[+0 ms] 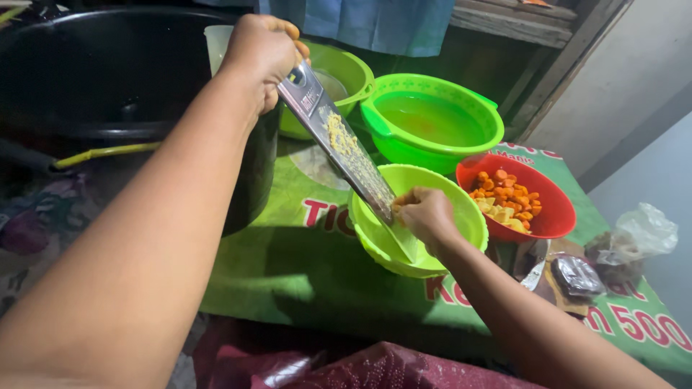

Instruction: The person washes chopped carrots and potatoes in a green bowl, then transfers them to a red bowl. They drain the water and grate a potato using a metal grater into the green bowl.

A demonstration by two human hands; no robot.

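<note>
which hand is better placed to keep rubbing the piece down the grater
Right. The right hand already pinches a small piece against the grater over the light green bowl; the left hand has its grip on the grater's top end.

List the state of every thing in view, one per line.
left hand: gripping the grater top
right hand: pinching a small piece against the grater
grater: tilted into the bowl, coated with shreds
lime bowl: under the grater
red bowl: holds cut orange pieces
green basin: holds liquid
</note>
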